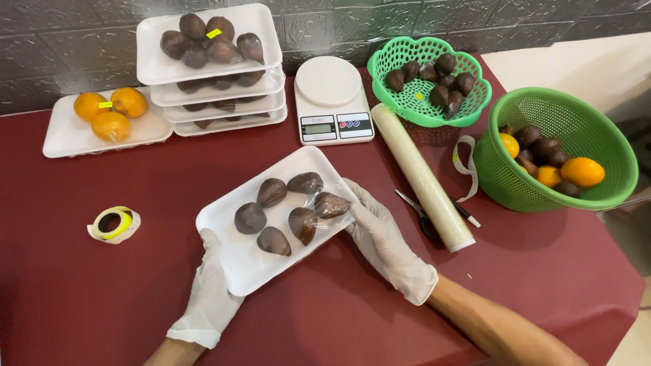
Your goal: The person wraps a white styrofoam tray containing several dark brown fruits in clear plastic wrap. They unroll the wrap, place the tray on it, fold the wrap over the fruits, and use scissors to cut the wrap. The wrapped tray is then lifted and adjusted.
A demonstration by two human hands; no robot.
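A white foam tray holding several dark brown scaly fruits under clear film lies tilted on the dark red tablecloth. My left hand, in a white glove, grips the tray's near left corner. My right hand, also gloved, holds the tray's right edge, fingers pressed against the film.
A roll of cling film and scissors lie right of the tray. A white kitchen scale sits behind. Stacked wrapped trays, a tray of oranges, two green baskets of fruit, and a sticker roll surround it.
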